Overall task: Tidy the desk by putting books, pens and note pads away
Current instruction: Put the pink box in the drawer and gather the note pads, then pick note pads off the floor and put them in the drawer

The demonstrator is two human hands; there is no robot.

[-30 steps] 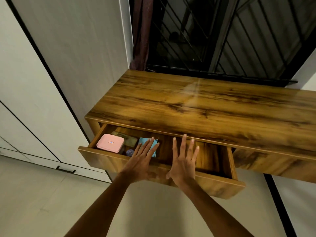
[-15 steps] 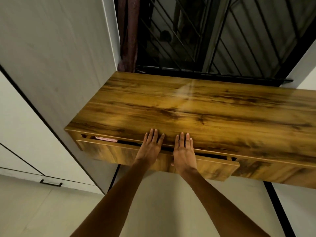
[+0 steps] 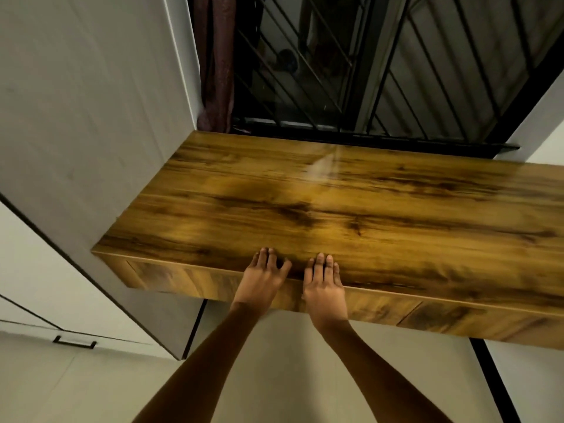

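Note:
The wooden desk (image 3: 351, 209) fills the middle of the head view, its top bare of books, pens or note pads. Its left drawer (image 3: 189, 279) sits flush with the desk front, so whatever lies inside is hidden. My left hand (image 3: 264, 277) and my right hand (image 3: 323, 283) lie side by side against the drawer front, palms on the wood. The straight fingers of both reach up over the desk's front edge. Neither hand holds anything.
A tall pale cupboard (image 3: 91, 132) stands against the desk's left end, with a low cabinet handle (image 3: 74, 341) near the floor. A dark window with a metal grille (image 3: 366, 71) and a maroon curtain (image 3: 218, 62) lie behind. A second drawer front (image 3: 476, 323) is at the right.
The left drawer was open, showing a pink box and a blue item; both hands pushed it in until it sits flush. The view has tilted up and moved closer.

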